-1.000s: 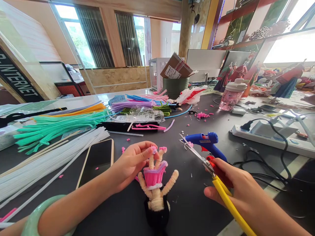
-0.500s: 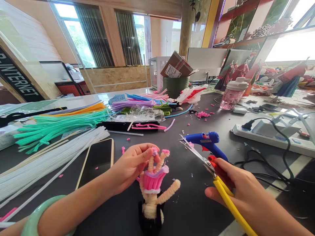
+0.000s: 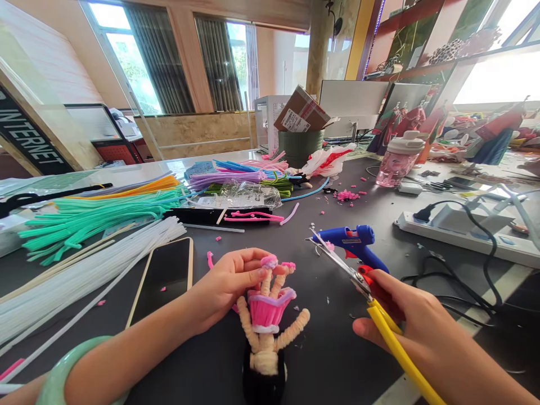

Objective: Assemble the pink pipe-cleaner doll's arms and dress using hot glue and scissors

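At six o'clock in the view, a doll [image 3: 270, 312] is pointing its head toward six and its legs toward twelve over the dark table [image 3: 202, 360]; the left hand [image 3: 232, 286], at seven, is pinching the doll just below one pink foot [image 3: 269, 262]; the right hand [image 3: 415, 306], at four, is gripping scissors [image 3: 337, 260], blades aiming toward ten; from the doll, a glue gun [image 3: 348, 239] is lying at two, a phone [image 3: 171, 267] at ten.

On the surface [image 3: 202, 365], the phone [image 3: 166, 267] lies left of the doll [image 3: 269, 312], the glue gun [image 3: 350, 237] right, the power strip [image 3: 459, 237] farther right
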The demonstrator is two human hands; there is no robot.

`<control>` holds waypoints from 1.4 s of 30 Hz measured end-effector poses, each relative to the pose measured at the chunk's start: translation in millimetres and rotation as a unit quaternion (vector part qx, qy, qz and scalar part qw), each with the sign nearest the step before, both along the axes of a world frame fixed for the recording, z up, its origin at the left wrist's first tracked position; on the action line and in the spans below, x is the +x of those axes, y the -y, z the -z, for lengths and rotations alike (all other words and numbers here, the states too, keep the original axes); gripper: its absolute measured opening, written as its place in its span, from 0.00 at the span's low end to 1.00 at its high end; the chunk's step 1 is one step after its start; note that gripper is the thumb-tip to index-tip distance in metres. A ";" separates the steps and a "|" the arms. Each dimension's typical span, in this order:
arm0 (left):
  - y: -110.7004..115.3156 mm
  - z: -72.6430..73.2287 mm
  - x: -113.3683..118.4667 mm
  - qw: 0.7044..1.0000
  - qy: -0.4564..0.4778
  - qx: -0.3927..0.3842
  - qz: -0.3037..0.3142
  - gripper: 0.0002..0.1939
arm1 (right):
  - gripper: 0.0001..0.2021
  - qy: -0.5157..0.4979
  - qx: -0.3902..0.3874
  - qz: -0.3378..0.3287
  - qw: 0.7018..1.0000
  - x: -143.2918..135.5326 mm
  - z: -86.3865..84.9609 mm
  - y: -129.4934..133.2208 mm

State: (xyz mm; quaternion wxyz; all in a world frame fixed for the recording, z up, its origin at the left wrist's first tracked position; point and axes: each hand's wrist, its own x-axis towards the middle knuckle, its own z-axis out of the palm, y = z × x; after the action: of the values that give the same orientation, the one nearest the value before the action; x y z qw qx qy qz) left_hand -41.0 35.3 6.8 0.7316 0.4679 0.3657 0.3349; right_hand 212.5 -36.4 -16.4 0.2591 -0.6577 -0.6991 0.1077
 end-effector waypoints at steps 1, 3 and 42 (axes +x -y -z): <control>-0.2 0.5 0.0 1.000 -0.003 -0.002 -0.002 0.12 | 0.15 0.003 -0.002 0.001 1.000 0.2 0.4 0.0; -0.3 1.4 0.4 1.000 -0.001 -0.008 -0.003 0.10 | 0.15 0.008 -0.005 0.001 1.000 0.2 0.6 0.0; 26.3 -4.2 12.3 0.983 -0.050 0.117 0.130 0.15 | 0.14 -0.312 -0.147 -0.099 0.934 -36.6 -18.5 3.4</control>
State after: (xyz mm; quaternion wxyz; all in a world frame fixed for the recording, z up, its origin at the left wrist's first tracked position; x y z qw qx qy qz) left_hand -28.7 8.9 11.0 0.6898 0.6102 0.2956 0.2539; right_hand 175.9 -39.8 2.1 0.3525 -0.5496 -0.6208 0.4340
